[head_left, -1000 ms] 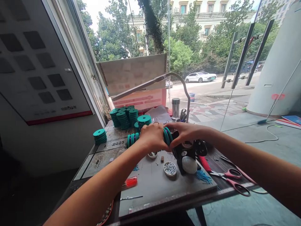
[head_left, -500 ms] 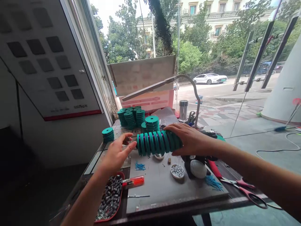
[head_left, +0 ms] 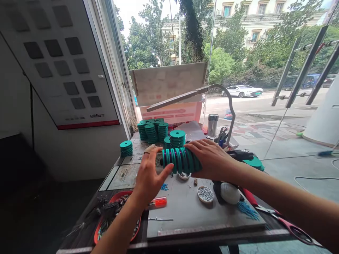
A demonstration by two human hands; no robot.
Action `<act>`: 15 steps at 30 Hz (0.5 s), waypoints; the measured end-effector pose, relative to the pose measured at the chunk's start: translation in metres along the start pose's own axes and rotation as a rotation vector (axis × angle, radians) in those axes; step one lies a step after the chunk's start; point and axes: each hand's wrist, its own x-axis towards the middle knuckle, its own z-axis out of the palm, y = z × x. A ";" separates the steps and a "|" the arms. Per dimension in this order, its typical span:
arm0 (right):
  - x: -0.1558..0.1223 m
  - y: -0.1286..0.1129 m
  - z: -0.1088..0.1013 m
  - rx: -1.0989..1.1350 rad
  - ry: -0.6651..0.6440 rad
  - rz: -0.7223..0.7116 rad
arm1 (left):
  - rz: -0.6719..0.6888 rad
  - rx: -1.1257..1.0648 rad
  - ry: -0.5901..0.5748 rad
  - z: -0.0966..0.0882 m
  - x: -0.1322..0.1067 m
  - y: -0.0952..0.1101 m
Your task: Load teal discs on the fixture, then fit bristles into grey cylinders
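A row of green spools [head_left: 178,159], packed side by side with purple showing between them, lies sideways in the air above the table. My right hand [head_left: 208,157] is wrapped round its right end, the fingers over the top. At the left end is my left hand [head_left: 150,169], its forefinger at the upper edge and its thumb across the lower front of the end spools. Its palm side is partly hidden. Behind the row stand a shorter stack of green spools [head_left: 177,138] and several taller green stacks [head_left: 151,132]. Another short stack [head_left: 126,148] is at the left.
On the grey board [head_left: 185,222] are a dish of small silvery beads [head_left: 205,194], blue strips [head_left: 247,210] and a thin metal tool [head_left: 160,219]. A red tray [head_left: 97,234] of dark small parts lies left, scissors [head_left: 293,227] right. A lamp arm [head_left: 230,102] arches behind.
The row of green spools has become shorter and tighter. My left hand has come in from beside its left end onto the end spools. The view has swung slightly left.
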 end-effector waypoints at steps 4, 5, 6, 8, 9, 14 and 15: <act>0.005 -0.004 -0.001 0.015 -0.021 0.043 | 0.336 0.477 0.063 0.017 -0.003 0.015; 0.006 -0.004 -0.001 0.010 -0.022 0.046 | 0.377 0.538 0.072 0.023 -0.003 0.018; 0.006 -0.003 -0.002 0.007 -0.024 0.047 | 0.401 0.581 0.081 0.027 -0.001 0.020; 0.008 -0.002 -0.003 0.005 -0.032 0.034 | 0.416 0.638 0.104 0.035 0.002 0.023; 0.009 -0.001 -0.003 0.006 -0.035 0.024 | 0.419 0.657 0.115 0.038 0.004 0.023; 0.016 0.003 -0.004 0.016 -0.044 -0.038 | 0.440 0.682 0.141 0.046 0.009 0.020; 0.017 0.003 -0.004 0.019 -0.048 -0.047 | 0.437 0.673 0.133 0.047 0.009 0.021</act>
